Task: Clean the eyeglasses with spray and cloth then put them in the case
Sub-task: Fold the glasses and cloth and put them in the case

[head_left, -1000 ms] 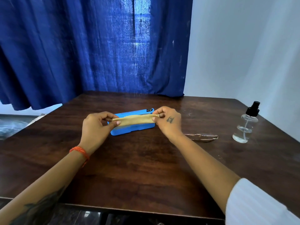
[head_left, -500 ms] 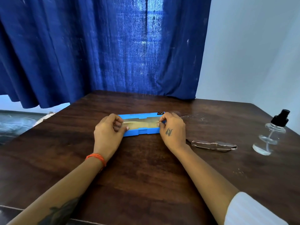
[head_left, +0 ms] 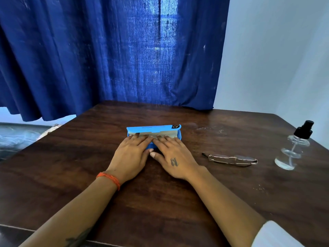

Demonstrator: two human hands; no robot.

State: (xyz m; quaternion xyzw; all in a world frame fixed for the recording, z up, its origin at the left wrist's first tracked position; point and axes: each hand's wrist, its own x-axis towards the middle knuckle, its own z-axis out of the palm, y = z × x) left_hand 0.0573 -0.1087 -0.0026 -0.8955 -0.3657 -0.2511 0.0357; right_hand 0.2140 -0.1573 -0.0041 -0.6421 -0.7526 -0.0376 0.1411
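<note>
Both hands, left (head_left: 130, 155) and right (head_left: 173, 155), lay flat, pressing cloth (head_left: 154, 134) into case (head_left: 154, 132). Eyeglasses (head_left: 231, 159) just right of the right hand, long axis left-right, nearer that hand.

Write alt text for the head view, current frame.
Left hand and right hand press a folded tan cloth flat into an open blue plastic eyeglass case on a dark wooden table. To the right lie folded thin metal-framed eyeglasses, then a clear spray bottle with black nozzle.
</note>
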